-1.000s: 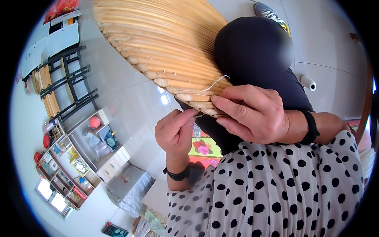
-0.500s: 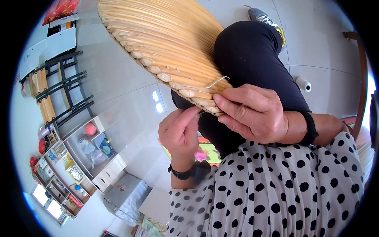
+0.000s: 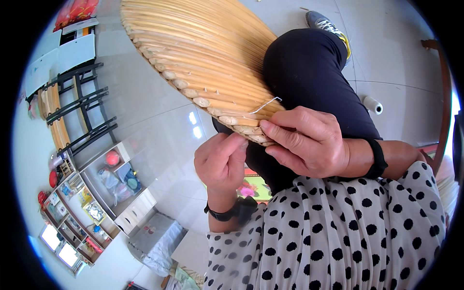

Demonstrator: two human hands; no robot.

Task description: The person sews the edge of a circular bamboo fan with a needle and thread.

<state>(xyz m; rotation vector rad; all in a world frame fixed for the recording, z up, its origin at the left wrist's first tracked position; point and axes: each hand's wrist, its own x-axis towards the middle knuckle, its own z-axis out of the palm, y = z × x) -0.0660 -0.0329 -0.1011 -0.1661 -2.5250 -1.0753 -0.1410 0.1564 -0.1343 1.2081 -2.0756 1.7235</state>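
Observation:
A large mat of straw-coloured stalks (image 3: 203,48), bound side by side, leans across my lap against my dark-trousered knee. Its thick cut stalk ends form a stepped edge toward me. My right hand (image 3: 309,140) grips the near corner, thumb on top and fingers beneath. Just left of it, at the underside of that edge, my left hand (image 3: 222,159) is closed with thumb and forefinger pinched together. Whatever sits in that pinch is too small or hidden to make out. A short piece of white thread (image 3: 265,105) stands out from the mat's surface near my right fingers.
A white thread spool (image 3: 372,105) lies on the tiled floor right of my leg. At the left are a shelf unit (image 3: 92,193) with bags and boxes, and a black metal frame (image 3: 79,108). A wooden chair part (image 3: 441,96) curves along the right edge.
The mat's near corner has tipped slightly, and its edge sits a little lower. Both hands stay at the same corner with hardly any shift.

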